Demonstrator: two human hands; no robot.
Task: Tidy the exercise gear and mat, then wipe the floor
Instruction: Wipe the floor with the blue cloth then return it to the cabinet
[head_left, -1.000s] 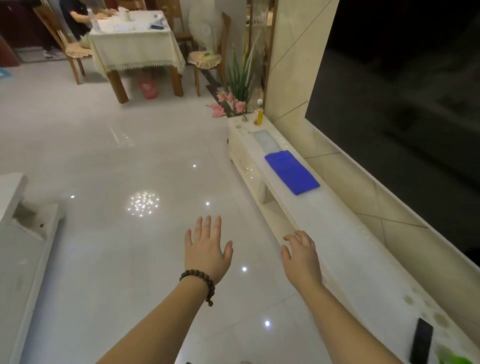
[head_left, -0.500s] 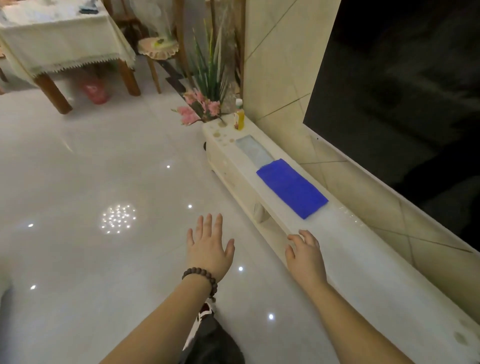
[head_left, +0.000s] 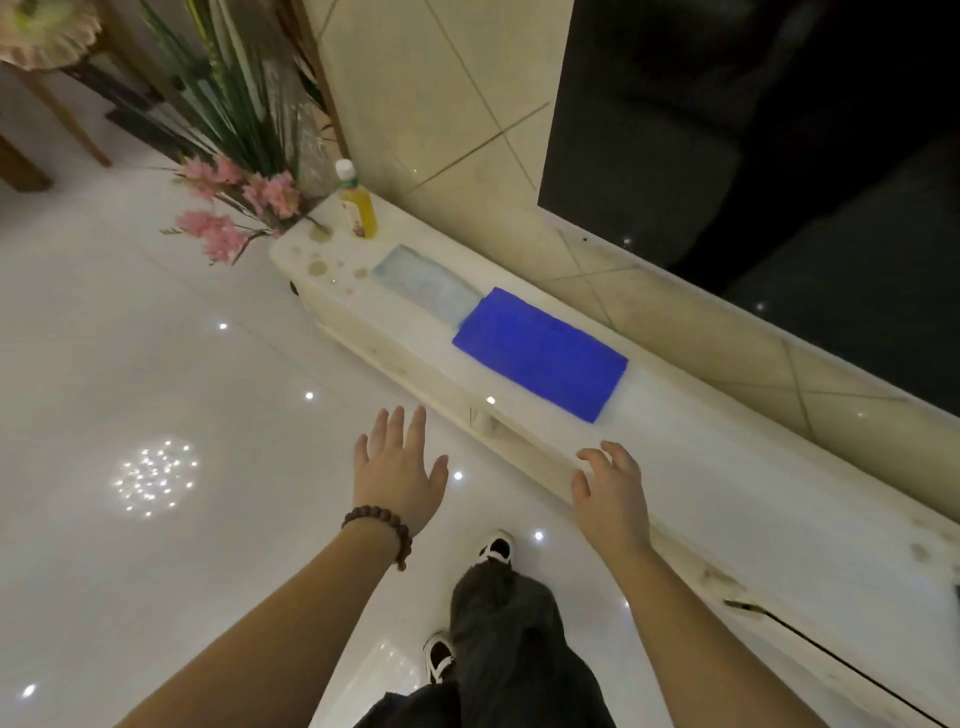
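The person has walked up close to the long white bench by the wall. A second ago the blue cloth was far off and small. Now it lies big and near, just ahead of both hands. The dining table that showed before has gone out of sight.

The blue cloth lies flat and folded on top of the bench, about in the middle. One end of it sits next to a pale cloth, and I cannot tell if they overlap. Past that stands a yellow bottle with a white cap, beside pink flowers.

The left hand is held out over the shiny floor with its fingers straight and spread. It holds nothing. The right hand is over the near edge of the bench, with its fingers loosely bent and holding nothing. I cannot tell if it touches the bench.

I see no mat or exercise gear here. So I think the person is going for the blue cloth to wipe the floor. The right hand is closer to it and would only need a short reach
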